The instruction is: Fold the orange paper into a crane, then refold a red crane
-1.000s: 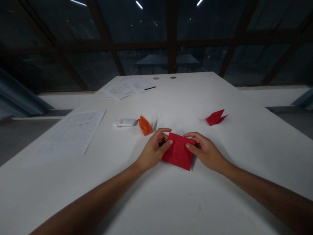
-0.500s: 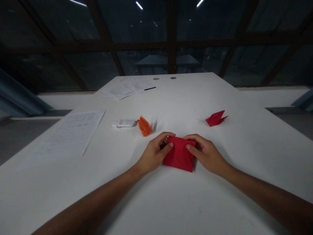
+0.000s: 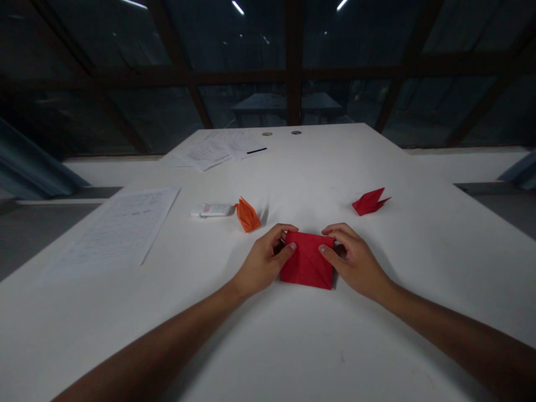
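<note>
Between my hands is a folded square of red paper (image 3: 307, 262), with a diagonal crease running across it. My left hand (image 3: 268, 258) pinches its left edge, thumb on top and fingers curled behind. At the right edge, my right hand (image 3: 354, 259) grips the paper the same way, thumb on the upper face. An orange folded-paper figure (image 3: 248, 215) stands beyond my left hand. Farther off on the right lies a red folded-paper figure (image 3: 369, 202) with pointed ends.
A white bottle-like container (image 3: 212, 210) lies beside the orange figure. Written sheets (image 3: 121, 223) cover part of the table's left side, with more papers (image 3: 209, 152) and a dark pen (image 3: 257, 151) farther back. Two small round discs (image 3: 267, 134) sit near the far edge.
The red paper has turned slightly and lies flatter, its lower edge a little higher. My right fingers have shifted slightly right along the top edge. My left hand has barely moved.
</note>
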A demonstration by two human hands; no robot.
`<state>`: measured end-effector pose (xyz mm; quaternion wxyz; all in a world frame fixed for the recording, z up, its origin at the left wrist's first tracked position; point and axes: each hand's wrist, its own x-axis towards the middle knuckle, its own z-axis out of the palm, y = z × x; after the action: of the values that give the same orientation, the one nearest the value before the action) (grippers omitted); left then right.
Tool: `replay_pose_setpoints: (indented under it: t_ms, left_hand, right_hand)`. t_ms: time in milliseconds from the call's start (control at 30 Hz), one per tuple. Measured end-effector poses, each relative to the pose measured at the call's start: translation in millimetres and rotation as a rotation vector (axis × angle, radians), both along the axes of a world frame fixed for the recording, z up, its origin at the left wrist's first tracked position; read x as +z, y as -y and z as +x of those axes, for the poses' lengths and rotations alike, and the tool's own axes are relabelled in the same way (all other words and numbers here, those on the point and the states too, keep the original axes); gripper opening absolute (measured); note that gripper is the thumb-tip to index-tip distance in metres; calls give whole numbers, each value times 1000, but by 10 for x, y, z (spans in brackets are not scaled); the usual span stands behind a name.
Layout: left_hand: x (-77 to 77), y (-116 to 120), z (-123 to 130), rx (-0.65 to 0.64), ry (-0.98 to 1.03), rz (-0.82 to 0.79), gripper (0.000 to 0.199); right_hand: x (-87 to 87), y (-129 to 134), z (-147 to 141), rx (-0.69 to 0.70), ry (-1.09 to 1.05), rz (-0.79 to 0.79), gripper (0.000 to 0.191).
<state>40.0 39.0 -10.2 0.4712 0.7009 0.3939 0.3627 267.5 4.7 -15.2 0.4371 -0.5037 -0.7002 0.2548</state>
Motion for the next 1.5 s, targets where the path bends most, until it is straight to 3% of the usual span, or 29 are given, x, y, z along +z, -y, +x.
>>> replay_pose_setpoints:
  t_ms: [167, 333, 467, 567, 667, 767, 1067, 1233, 1400, 1500]
  left_hand:
    - [9, 13, 18, 48, -191, 132, 26]
    - [-9, 45, 18, 136, -373, 481, 39]
    - [1, 94, 28, -73, -528, 611, 29]
    - [12, 106, 39, -202, -619, 605, 22]
    - [17, 86, 40, -209, -611, 591, 19]
    - [25, 53, 32, -224, -554, 554, 20]
    - [23, 41, 17, -264, -517, 550, 31]
    - [7, 1, -8, -334, -402, 488, 37]
    - [-1, -30, -30, -257, -289, 421, 39]
    - [17, -27, -30, -228, -286, 419, 41]
  right_hand:
    - [-8, 20, -6, -61, 149, 44, 19]
    - [-26, 18, -22, -62, 269, 55, 17]
    - [-19, 17, -19, -69, 332, 167, 11]
    - [4, 30, -3, -17, 294, 153, 15]
    - [36, 61, 14, 75, 253, 103, 21]
    - [58, 101, 22, 152, 240, 95, 13]
    - [25, 30, 90, 307, 253, 136, 44]
    - [54, 5, 164, 346, 298, 127, 28]
    - [129, 6, 155, 425, 390, 174, 10]
    - [99, 3, 112, 414, 408, 176, 12]
